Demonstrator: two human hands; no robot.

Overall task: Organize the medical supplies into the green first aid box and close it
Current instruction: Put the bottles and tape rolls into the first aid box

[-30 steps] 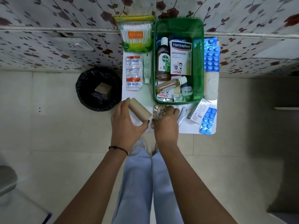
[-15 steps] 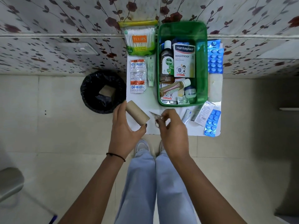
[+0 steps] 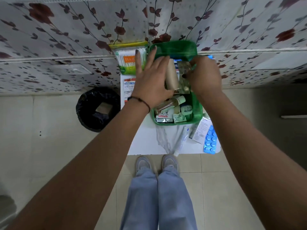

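The open green first aid box (image 3: 196, 112) stands on a small white table (image 3: 144, 140) and holds bottles, small packets and a plaster pack. My left hand (image 3: 151, 80) holds a beige bandage roll (image 3: 172, 75) upright over the middle of the box. My right hand (image 3: 203, 75) grips a clear strip of tablets (image 3: 184, 77) right beside the roll, also over the box. A pack of cotton buds (image 3: 127, 62) leans against the wall left of the box. A white tube (image 3: 181, 140), a leaflet (image 3: 201, 131) and a blue blister strip (image 3: 210, 140) lie at the table's near right.
A black-lined bin (image 3: 98, 109) stands on the floor left of the table. White sachets (image 3: 128, 87) lie on the table behind my left wrist. The flowered wall (image 3: 66, 47) rises directly behind. My feet (image 3: 156, 163) are at the table's front edge.
Both hands lifted the bandage roll and the tablet strip from the table's front and carried them forward over the box. The camera has moved closer.
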